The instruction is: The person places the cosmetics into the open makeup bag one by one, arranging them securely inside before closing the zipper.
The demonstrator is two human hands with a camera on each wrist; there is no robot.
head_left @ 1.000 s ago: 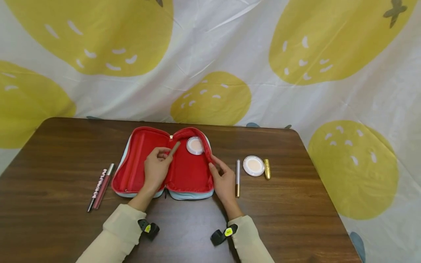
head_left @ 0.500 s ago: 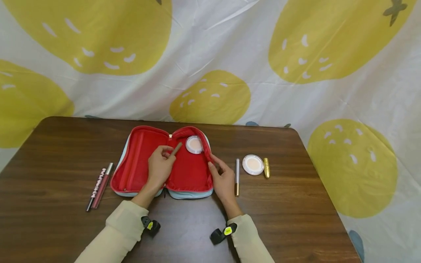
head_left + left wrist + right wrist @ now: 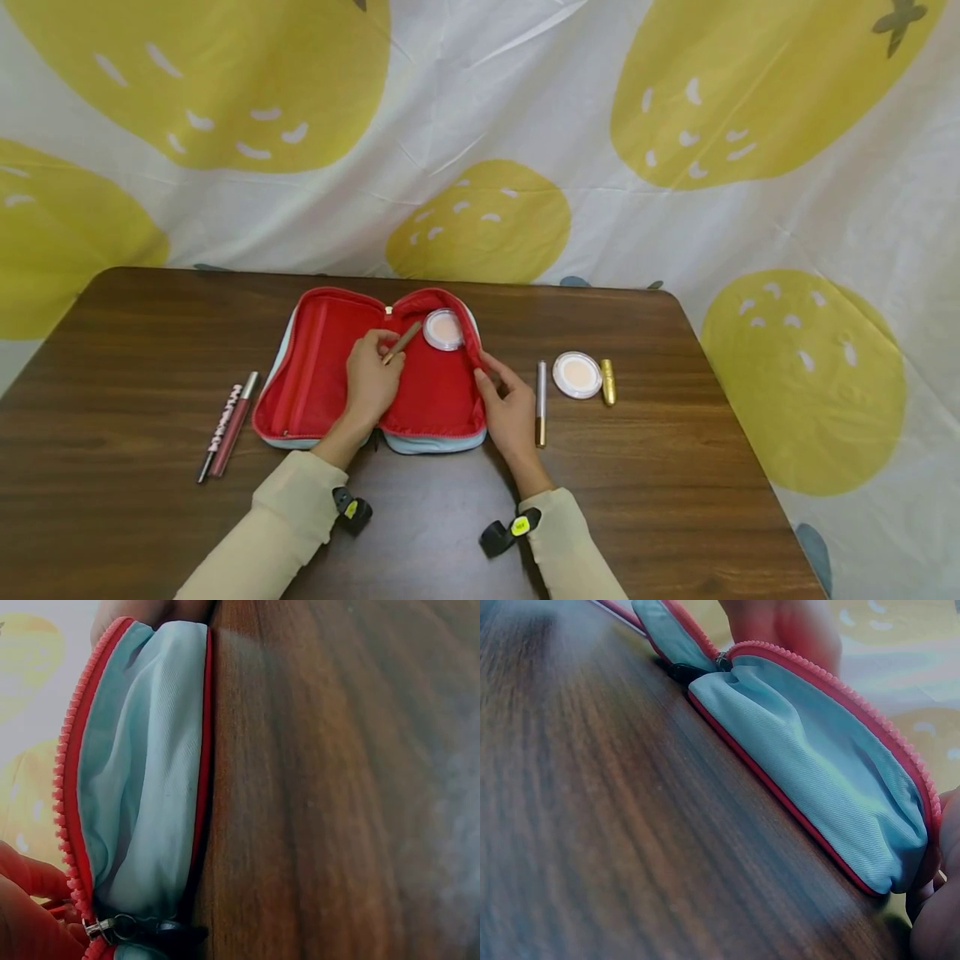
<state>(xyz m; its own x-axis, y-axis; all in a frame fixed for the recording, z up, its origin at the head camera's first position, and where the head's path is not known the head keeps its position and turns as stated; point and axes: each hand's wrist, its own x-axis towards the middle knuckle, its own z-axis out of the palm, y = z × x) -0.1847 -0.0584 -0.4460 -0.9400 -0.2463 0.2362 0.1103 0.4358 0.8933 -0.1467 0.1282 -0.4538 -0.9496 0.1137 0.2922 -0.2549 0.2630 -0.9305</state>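
An unzipped makeup pouch, red inside and light blue outside, lies spread on the table. My left hand is over its middle fold and pinches a slim gold-brown cosmetic tube, which slants up to the right. A round powder compact sits in the far part of the pouch's right half. With thumb and fingers my right hand grips the pouch's right rim. In the left wrist view the pouch's light blue side hides most of the left hand; in the right wrist view the red zipper runs towards the right fingers.
Right of the pouch lie a silver-and-gold tube, a second round compact and a small gold tube. To its left are a pink lip gloss tube and a patterned pen-like stick. A patterned curtain hangs behind the table.
My left hand has shifted a little to the right over the pouch, carrying the gold-brown tube. My right hand stays at the pouch's rim.
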